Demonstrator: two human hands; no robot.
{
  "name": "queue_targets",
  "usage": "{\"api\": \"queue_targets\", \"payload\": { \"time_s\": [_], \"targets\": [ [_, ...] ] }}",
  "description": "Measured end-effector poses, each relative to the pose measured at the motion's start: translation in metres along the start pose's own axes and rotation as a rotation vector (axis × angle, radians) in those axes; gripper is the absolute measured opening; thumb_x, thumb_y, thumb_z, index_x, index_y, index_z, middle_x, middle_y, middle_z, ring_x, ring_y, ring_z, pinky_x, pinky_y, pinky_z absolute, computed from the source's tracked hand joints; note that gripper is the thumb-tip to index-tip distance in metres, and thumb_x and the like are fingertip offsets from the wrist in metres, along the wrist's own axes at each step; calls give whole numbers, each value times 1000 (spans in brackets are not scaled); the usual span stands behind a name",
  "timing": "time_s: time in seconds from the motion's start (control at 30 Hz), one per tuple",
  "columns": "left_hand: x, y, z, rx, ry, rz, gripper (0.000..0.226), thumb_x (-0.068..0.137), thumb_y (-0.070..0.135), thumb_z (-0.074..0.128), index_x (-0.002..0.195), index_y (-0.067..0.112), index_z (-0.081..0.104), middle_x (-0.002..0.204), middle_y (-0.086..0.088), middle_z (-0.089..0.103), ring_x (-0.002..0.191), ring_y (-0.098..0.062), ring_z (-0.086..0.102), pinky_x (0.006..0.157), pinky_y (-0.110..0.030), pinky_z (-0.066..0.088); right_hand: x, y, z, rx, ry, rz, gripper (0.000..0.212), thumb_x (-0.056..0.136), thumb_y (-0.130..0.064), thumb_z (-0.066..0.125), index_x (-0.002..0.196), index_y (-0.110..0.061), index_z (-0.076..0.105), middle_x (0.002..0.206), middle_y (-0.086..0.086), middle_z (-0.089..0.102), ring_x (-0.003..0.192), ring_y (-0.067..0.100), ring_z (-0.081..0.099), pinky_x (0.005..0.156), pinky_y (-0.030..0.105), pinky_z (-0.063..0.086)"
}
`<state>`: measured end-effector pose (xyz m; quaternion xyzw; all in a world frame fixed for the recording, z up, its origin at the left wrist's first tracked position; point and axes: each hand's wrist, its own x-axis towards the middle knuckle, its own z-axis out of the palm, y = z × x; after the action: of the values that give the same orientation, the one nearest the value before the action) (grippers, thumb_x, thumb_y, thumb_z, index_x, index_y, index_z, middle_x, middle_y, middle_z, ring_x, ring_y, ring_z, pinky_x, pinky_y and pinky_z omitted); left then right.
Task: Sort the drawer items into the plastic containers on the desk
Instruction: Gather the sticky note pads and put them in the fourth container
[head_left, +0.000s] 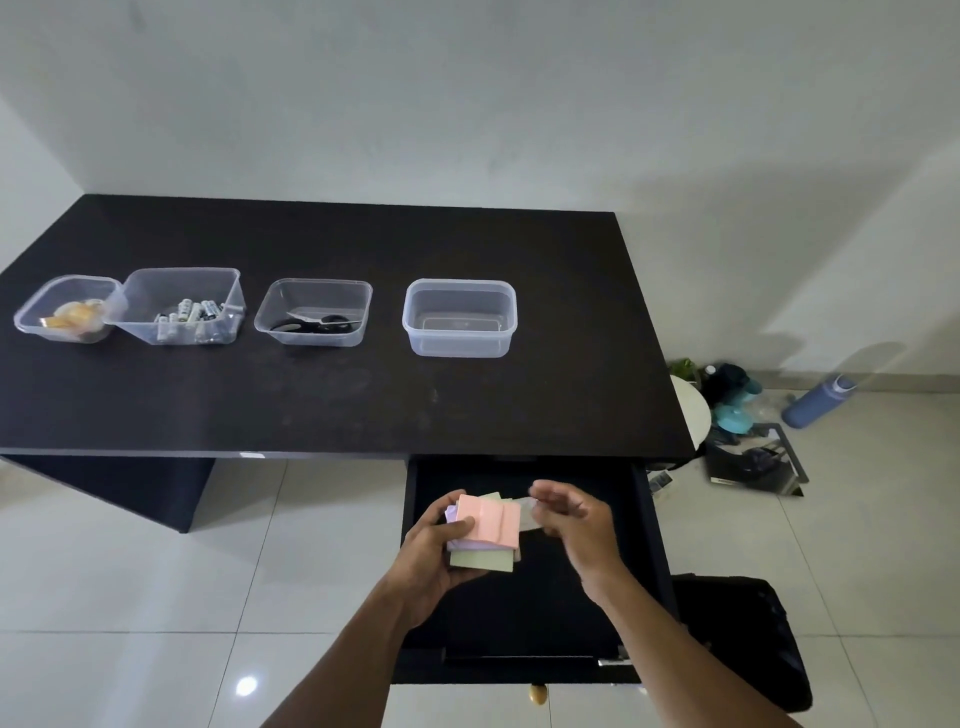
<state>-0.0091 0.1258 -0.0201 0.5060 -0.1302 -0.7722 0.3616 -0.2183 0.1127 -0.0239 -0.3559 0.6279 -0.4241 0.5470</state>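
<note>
Above the open drawer (519, 603), the left hand (434, 553) gripped stacked notes (491, 522) and the right hand (571, 519) pinched a pale slip (525, 515).

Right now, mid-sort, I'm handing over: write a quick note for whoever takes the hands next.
Left hand grips a stack of note pads over the open drawer. Right hand pinches a pale pad at the stack's right edge.
On the desk, left to right: first tub holds yellowish items, second tub batteries, third tub scissors, fourth tub holds nothing.
Done: those three kinds sorted.
Left: the pads likely go in the fourth tub. The drawer is too dark to tell what else remains.
</note>
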Motion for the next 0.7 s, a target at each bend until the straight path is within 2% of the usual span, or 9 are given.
{"api": "queue_targets", "payload": {
  "time_s": [0.1, 0.2, 0.3, 0.4, 0.47, 0.57, 0.7],
  "targets": [
    [7, -8, -8, -14, 15, -21, 39, 93, 6, 61, 127, 25, 60, 133, -16, 58, 119, -39, 60, 79, -47, 59, 16, 22, -12, 73, 103, 128, 30, 86, 5, 69, 104, -18, 72, 103, 3, 75, 97, 17, 70, 71, 27, 54],
    [15, -18, -14, -30, 34, -40, 38, 92, 6, 62, 125, 25, 62, 133, -16, 58, 119, -40, 60, 80, -48, 58, 36, 44, -12, -18, 129, 177, 32, 86, 4, 68, 108, -19, 69, 107, 3, 73, 96, 14, 68, 72, 27, 53],
    [22, -27, -20, -33, 44, -60, 40, 90, 5, 63, 125, 24, 63, 134, -16, 58, 118, -40, 60, 79, -48, 58, 58, 63, -3, -173, 89, 173, 44, 82, 5, 73, 119, -17, 66, 115, 6, 69, 96, 16, 68, 77, 27, 55],
    [30, -31, -24, -45, 58, -77, 41, 90, 5, 63, 126, 24, 62, 133, -16, 57, 119, -41, 59, 78, -47, 58, 75, 76, 5, -363, 21, 168, 61, 77, -3, 81, 131, -25, 61, 110, 8, 66, 96, 16, 66, 85, 27, 53],
    [32, -30, -25, -41, 61, -80, 40, 90, 5, 63, 125, 24, 62, 132, -16, 58, 119, -40, 59, 77, -47, 58, 80, 80, 9, -487, -13, 108, 69, 73, -5, 85, 135, -25, 59, 118, 2, 58, 96, 14, 61, 84, 23, 49],
    [34, -29, -28, -45, 66, -82, 39, 91, 4, 62, 125, 24, 62, 130, -15, 59, 117, -40, 60, 79, -48, 58, 82, 87, 13, -598, -48, 47, 73, 73, -3, 85, 138, -17, 57, 129, -3, 46, 104, 15, 54, 87, 21, 48],
    [36, -27, -31, -46, 72, -85, 41, 90, 4, 61, 127, 24, 61, 131, -15, 60, 118, -40, 60, 80, -48, 58, 83, 92, 13, -653, -48, 52, 71, 72, -4, 86, 136, -17, 58, 129, 0, 48, 116, 20, 58, 96, 28, 52]
  ]
}}
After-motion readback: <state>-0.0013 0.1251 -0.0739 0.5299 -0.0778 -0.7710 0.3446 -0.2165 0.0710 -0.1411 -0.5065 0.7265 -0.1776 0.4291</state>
